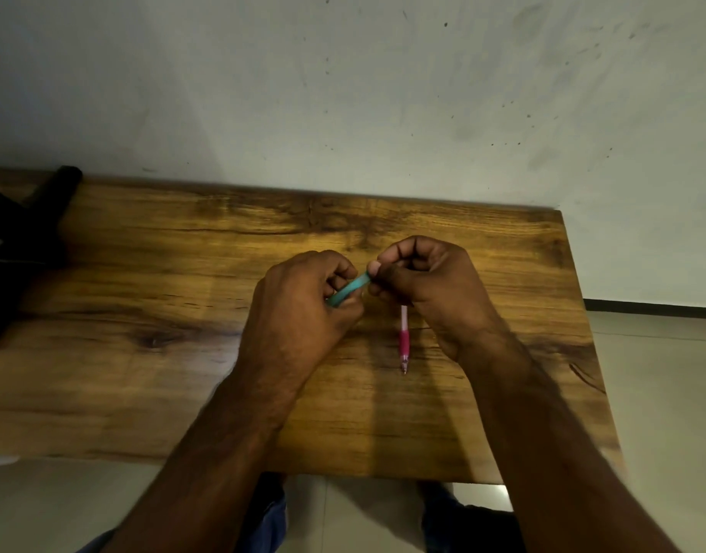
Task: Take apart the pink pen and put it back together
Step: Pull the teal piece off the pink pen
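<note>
A pink pen [403, 339] lies on the wooden table [144, 353], tip toward me, its upper end hidden under my right hand [427, 285]. My left hand [303, 305] grips a teal pen [349, 289] above the table, fingers curled round its barrel. My right hand pinches the upper right end of the teal pen between thumb and fingers. Neither hand touches the pink pen that I can see.
A black object [28, 237] stands at the table's far left corner. A pale wall [343, 93] rises right behind the table. The table's right edge [587, 333] drops to a tiled floor. My knees show below the near edge.
</note>
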A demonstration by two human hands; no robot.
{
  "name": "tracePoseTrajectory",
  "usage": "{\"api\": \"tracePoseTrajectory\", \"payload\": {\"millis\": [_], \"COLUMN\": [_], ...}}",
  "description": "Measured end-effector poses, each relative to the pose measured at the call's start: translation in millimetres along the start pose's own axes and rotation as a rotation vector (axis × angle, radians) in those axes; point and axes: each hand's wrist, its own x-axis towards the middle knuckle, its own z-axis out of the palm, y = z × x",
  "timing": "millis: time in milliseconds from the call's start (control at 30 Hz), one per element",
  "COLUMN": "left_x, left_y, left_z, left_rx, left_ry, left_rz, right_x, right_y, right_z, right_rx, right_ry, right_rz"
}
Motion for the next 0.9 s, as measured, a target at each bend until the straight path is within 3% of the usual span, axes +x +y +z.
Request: {"api": "tracePoseTrajectory", "payload": {"millis": [300, 367, 533, 667, 900], "left_x": [-1, -2, 0, -1, -1], "left_y": [-14, -17, -20, -21, -21], "left_z": [-10, -12, -15, -15, -14], "left_rx": [-0.040, -0.038, -0.050, -0.064, -0.059], "left_ry": [0.021, 0.037, 0.067, 0.080, 0.064], "left_rz": [-0.001, 0.002, 0.006, 0.022, 0.018], "right_x": [3, 3, 2, -1, 0], "right_y": [-3, 0, 13, 17, 20], "right_z": [1, 2, 15, 22, 18], "right_rx": [0.072, -0.070, -0.711, -0.821, -1.010], "right_ry": [0.070, 0.069, 0.012, -0.057, -0.034], "right_rz": [0.034, 0.021, -0.101, -0.183, -0.256]}}
